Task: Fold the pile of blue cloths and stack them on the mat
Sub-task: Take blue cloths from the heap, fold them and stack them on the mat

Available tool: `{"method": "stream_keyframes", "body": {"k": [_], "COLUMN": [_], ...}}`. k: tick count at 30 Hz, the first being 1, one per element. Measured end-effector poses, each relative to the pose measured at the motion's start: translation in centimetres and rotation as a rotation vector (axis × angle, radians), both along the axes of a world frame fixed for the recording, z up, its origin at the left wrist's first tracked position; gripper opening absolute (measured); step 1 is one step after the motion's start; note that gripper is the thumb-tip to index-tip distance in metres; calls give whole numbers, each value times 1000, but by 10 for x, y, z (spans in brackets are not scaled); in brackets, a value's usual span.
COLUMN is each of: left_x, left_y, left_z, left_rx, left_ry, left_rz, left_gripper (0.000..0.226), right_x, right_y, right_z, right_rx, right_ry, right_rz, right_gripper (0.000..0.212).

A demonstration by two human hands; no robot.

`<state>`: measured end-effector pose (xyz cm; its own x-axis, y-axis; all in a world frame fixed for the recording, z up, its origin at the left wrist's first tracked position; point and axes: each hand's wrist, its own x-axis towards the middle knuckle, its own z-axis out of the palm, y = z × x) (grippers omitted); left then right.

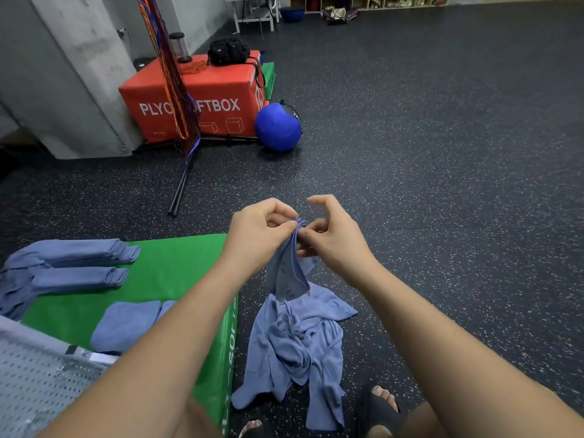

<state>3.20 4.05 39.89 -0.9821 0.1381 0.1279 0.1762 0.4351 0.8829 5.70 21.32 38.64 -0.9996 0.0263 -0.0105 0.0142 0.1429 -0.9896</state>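
**Pinching one blue cloth [289, 270] by its top edge, both hands together**

The left hand [256, 235] and right hand [335, 235] meet at the same stitched edge. The left thumb and fingers are curled onto it from one side, and the right thumb and lower fingers nip it from the other. The right index finger arches up clear of the fabric. The cloth hangs down from the pinch in a narrow, creased drape.

Directly below the grip, the lower end of the cloth runs into the loose pile [300, 346] of unfolded blue cloths, which lies crumpled on the speckled dark floor [442, 184]. The pile lies just beside the mat's edge, not on the mat.

Left of the grip and below it is the green mat [177, 273], partly crossed by the left forearm. Three lots of folded cloths lie on it. Two long ones [82, 251] sit side by side at the far left, and a squarer one [126, 324] lies nearer the person, its right end hidden by the forearm.

Close under the pile, two feet in black sandals [379, 406] stand on the floor. A grey perforated fabric [38, 384] fills the near left corner.

Well beyond the grip and to its left stands a red plyo box [196, 99] with a black bag [227, 52] on top. A blue ball [278, 128] rests against the box's right side. Orange and purple straps [170, 74] hang in front of the box lettering, and two black poles [181, 188] lean down to the floor.
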Motion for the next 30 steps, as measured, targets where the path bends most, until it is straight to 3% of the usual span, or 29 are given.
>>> {"method": "stream_keyframes", "body": {"k": [2,5,10,14,20,26,30], "left_x": [1,2,3,5,13,20,13], "left_y": [-2,-4,-8,-9,3,28,30], "left_z": [3,7,10,14,6,3,-2], "left_rx": [41,91,1,-203,-225,-434,-463], "left_ry": [1,4,72,189,177,190,260], "left_rz": [-28,-77,-145,-126,-137,26,23], "left_gripper": [15,19,35,34,8,56,36], "right_x": [-6,-12,-16,-18,-16,-12,-13], "right_y": [7,15,28,34,41,40,44], "right_z": [-1,2,10,12,20,27,28], "right_rx": [148,296,455,369,459,455,439], "right_ry": [42,94,235,220,332,366,383], "right_rz": [54,102,96,48,-50,-57,-55], "right_gripper": [39,8,9,14,17,18,18]}}
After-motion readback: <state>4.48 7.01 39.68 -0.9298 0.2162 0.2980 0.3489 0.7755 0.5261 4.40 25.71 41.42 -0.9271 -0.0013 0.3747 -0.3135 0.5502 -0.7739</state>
